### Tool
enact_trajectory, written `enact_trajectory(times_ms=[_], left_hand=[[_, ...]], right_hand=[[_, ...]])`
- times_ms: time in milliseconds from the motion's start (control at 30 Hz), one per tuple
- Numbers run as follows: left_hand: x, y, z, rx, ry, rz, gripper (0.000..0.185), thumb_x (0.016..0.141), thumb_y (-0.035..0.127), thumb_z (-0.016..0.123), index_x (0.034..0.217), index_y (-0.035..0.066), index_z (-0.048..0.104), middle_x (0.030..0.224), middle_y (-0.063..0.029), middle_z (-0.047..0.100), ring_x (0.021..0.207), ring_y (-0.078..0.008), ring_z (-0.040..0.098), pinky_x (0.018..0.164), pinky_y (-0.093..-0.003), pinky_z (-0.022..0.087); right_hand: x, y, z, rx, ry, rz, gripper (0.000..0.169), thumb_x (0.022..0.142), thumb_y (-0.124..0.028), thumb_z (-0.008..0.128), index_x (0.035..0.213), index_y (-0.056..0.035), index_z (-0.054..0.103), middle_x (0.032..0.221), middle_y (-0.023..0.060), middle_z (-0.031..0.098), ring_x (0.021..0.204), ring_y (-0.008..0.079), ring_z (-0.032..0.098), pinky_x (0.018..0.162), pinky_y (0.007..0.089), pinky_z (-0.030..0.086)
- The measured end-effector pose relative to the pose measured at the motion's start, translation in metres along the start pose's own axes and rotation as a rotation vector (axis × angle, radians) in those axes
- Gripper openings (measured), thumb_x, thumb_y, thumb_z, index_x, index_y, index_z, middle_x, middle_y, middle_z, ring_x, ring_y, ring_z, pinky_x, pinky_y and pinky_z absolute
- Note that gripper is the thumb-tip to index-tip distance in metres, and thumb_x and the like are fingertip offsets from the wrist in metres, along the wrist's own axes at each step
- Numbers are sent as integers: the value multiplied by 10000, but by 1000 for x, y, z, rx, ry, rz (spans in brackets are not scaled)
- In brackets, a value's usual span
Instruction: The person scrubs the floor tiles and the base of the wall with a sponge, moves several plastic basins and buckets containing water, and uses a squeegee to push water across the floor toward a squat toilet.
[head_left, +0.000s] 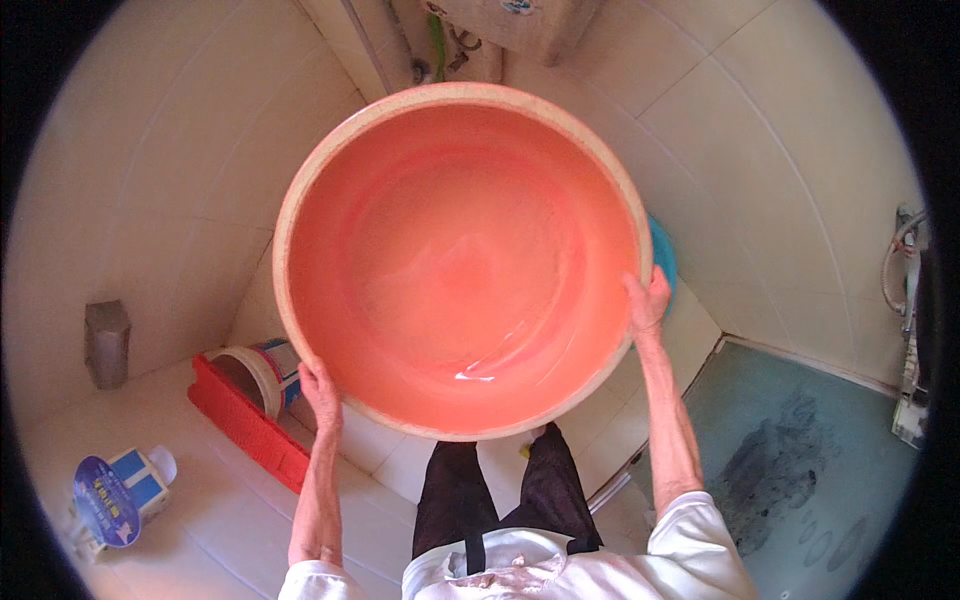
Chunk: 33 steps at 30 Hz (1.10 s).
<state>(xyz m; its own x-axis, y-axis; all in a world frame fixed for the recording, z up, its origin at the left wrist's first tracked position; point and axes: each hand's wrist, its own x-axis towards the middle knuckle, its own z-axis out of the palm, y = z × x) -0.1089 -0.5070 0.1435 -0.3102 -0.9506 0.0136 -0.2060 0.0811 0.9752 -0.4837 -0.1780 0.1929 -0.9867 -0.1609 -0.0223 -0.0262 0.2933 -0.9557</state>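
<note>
A large round orange plastic basin (457, 225) with a pale rim fills the middle of the view, held up in front of my body. Its inside faces me, and a glossy streak of light or wetness shows low on the wall. My left hand (321, 391) grips the rim at the lower left. On the right side, my right hand (648, 300) clasps the rim with the thumb over the edge. The fingers behind the basin are partly hidden. Part of a blue plastic item (663, 259) shows behind the basin near my right hand.
A white bucket (259, 375) lies on its side at left, beside a red plastic piece (251, 424). A box with printed writing (139, 480) hangs at the lower left wall. A hand-shower hose (892, 270) is at far right, above a dark-stained greenish surface (817, 420). Tiled walls (720, 187) surround me.
</note>
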Motion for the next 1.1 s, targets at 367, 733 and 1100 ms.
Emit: enact_trajectory(times_ms=[367,733,1100], left_hand=[[-9,19,36,140,-82,-294,342,882,328,458,943,-8,491,844,-65,551,740,-131,489,666,-284,424],[27,34,-6,437,-87,-326,447,822,387,539,920,-48,534,828,-107,587,727,-151,523,652,-300,436],[74,33,5,559,-218,-307,406,807,335,558,909,-57,566,797,-92,600,705,-150,539,631,-307,440]], right_hand=[[21,-9,-29,-157,-121,246,287,717,-93,563,969,37,522,896,104,591,786,168,564,719,288,455],[-22,80,7,-82,-245,611,324,689,-142,569,951,45,530,898,148,588,806,209,571,711,334,453],[-13,81,9,58,-283,777,295,708,-63,551,967,76,522,899,169,583,799,238,583,674,341,473]])
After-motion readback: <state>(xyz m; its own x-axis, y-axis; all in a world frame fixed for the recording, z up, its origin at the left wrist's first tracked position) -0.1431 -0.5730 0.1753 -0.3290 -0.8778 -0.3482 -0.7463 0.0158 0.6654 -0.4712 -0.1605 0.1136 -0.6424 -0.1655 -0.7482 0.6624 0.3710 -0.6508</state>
